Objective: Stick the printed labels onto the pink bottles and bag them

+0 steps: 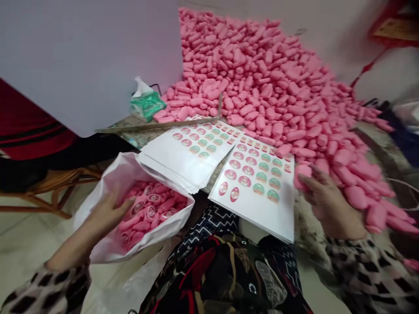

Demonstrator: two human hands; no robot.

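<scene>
A low tabletop (132, 137) with a speckled, stone-like pattern, mostly buried. Heaped across its far and right parts, a great mound of pink oval bars (262, 87), spilled past the right edge. Near the middle, laid flat side by side, a left stack of white sticker sheets (183, 168) and a right stack of white sticker sheets (252, 218), both printed with rows of pink and green oval labels, the right stack jutting past the near edge. Along the far side of the left stack, a long flat metal strip (157, 126), set at a slant. Against the mound's left foot, a green tissue packet (147, 104), white tissue pulled up from its top. Below the table, pale floor tiles (22, 244).
</scene>
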